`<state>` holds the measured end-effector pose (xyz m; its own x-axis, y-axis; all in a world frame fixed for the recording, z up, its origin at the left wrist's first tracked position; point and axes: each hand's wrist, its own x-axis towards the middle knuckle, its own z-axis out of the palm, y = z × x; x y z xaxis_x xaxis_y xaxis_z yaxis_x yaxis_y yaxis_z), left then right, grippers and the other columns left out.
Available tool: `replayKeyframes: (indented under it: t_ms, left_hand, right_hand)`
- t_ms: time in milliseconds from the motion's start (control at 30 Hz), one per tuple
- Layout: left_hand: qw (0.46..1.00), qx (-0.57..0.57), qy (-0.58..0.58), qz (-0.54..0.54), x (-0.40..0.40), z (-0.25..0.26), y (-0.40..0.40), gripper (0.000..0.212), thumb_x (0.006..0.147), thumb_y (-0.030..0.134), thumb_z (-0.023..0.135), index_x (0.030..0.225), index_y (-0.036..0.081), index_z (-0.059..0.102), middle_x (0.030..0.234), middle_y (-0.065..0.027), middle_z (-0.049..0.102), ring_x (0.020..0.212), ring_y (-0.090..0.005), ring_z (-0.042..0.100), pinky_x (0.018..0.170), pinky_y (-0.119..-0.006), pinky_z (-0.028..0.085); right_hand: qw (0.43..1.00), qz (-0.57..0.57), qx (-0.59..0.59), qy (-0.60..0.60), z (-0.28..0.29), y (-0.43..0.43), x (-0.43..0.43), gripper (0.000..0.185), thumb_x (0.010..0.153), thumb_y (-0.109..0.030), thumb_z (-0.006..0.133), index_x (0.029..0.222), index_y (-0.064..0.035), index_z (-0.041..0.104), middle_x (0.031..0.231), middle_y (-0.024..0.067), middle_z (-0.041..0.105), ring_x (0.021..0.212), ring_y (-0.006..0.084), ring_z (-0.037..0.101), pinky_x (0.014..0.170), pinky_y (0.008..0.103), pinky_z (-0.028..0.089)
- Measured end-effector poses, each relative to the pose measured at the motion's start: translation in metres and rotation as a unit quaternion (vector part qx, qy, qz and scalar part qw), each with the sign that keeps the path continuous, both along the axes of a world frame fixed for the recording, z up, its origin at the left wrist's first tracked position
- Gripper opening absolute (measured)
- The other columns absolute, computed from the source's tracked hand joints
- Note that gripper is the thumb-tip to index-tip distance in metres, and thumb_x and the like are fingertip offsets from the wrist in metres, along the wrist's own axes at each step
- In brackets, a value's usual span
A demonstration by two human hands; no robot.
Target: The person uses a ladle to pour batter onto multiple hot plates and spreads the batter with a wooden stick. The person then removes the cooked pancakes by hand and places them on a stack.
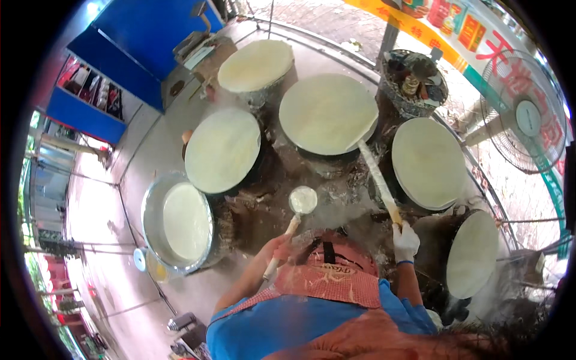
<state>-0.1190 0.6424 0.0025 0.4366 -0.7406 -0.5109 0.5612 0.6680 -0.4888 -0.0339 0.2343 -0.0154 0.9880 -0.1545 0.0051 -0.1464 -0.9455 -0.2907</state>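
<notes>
My bare left hand (280,248) grips the pale handle of a ladle (303,200), whose round bowl holds whitish batter. In a white glove, my right hand (406,242) is closed around the yellowish end of a long stick-like spatula (378,175). Its far end meets the near right edge of a large round griddle (330,112), which is covered by a thin pale pancake sheet. One side of that sheet looks slightly lifted there. To the left of my left hand stands a wide metal basin (148,216) with white batter (186,220) in it.
More round griddles with pale sheets stand around me: back left (256,65), left (222,150), right (428,163) and near right (472,255). A bucket of debris (411,83) is behind, a fan (526,117) at right, a blue cabinet (130,40) at far left. Steam drifts.
</notes>
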Motion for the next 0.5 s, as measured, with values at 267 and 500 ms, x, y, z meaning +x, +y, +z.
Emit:
replayKeyframes:
  t_ms: [267,500]
  left_hand:
    - [0.998,-0.019,0.011,0.052,-0.037,-0.006,0.029,0.041,0.094,0.034,0.043,0.062,0.009,0.038,0.051,0.0003,0.034,0.038,-0.009,0.033,0.032,-0.022,0.03]
    - [0.997,-0.003,0.024,0.07,-0.05,-0.004,0.062,0.013,0.095,0.029,0.043,0.089,0.017,0.043,0.056,0.0002,0.036,0.038,-0.0067,0.031,0.029,-0.019,0.025]
  right_hand:
    - [0.997,0.064,0.028,-0.024,0.014,0.02,-0.017,0.029,0.08,-0.033,0.061,0.093,-0.0072,0.063,0.077,0.0161,0.064,0.068,0.0334,0.062,0.06,0.0416,0.049]
    - [0.995,0.098,0.01,0.002,0.015,0.03,-0.012,0.036,0.078,-0.036,0.064,0.099,-0.0063,0.063,0.084,0.0171,0.064,0.076,0.0337,0.063,0.067,0.0413,0.05]
